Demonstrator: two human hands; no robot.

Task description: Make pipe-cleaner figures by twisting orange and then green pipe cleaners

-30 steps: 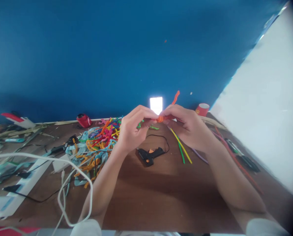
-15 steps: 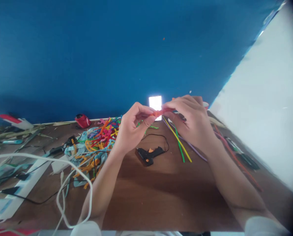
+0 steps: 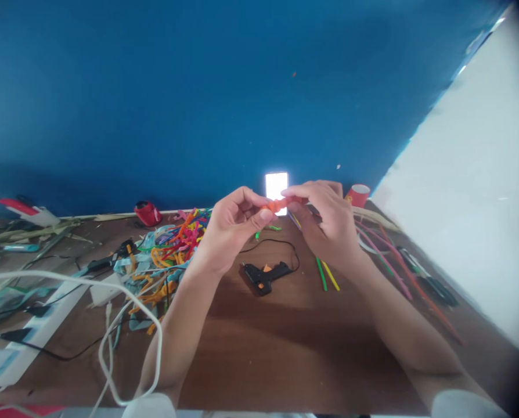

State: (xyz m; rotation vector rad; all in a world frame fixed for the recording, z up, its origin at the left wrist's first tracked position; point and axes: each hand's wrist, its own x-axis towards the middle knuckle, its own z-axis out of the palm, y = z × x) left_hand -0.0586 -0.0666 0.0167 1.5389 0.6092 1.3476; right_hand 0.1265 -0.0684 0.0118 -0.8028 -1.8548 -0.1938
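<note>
An orange pipe cleaner (image 3: 278, 205), bunched into a short twisted piece, is held up between my two hands over the table. The thumb and fingers of my left hand (image 3: 235, 229) pinch its left end. On its right end, my right hand (image 3: 327, 217) is closed, with the fingertips partly hiding it. Behind the hands a phone (image 3: 277, 183) with a bright white screen stands against the wall. Below them lies a black glue gun (image 3: 266, 277) with its cord curving behind. Green (image 3: 321, 274) and yellow pipe cleaners (image 3: 331, 276) stick out beneath my right hand.
A tangled heap of coloured pipe cleaners (image 3: 172, 249) lies left of my left arm. Further left are a white power strip (image 3: 42, 328) and a looping white cable (image 3: 161, 342). On the right are pink and orange pipe cleaners (image 3: 420, 284), dark-handled tools (image 3: 429, 281) and a red cup (image 3: 359, 195).
My right hand has shifted slightly left and down, uncovering the red cup. My left hand has turned a little, and more of the twisted orange piece shows between the fingers.
</note>
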